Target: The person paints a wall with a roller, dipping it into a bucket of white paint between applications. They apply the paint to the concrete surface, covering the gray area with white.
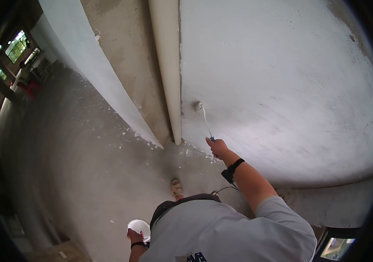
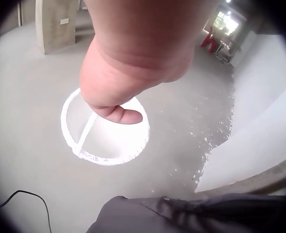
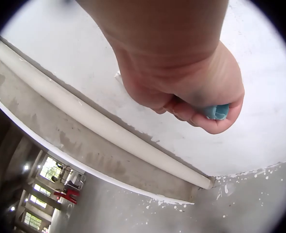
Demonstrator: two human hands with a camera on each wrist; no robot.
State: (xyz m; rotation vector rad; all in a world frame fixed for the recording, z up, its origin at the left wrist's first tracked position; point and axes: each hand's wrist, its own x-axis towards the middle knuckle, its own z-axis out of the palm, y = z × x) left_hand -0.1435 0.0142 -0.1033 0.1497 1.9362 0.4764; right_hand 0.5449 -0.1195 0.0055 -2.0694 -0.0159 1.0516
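Your right hand (image 3: pixel 182 80) curls its fingers round the blue handle (image 3: pixel 219 112); your left (image 2: pixel 126 82) grips the bucket (image 2: pixel 64 119) by its bail. The small, whitish roller (image 1: pixel 199 106) is at the wall (image 1: pixel 278 65), beside the pipe (image 1: pixel 167 56). Coating looks mostly done, faint grey streaks left.

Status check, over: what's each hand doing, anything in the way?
Right hand grips paint roller, its head at the white wall. Left hand holds bucket by its handle. Pipe close on roller's left, might crowd it.
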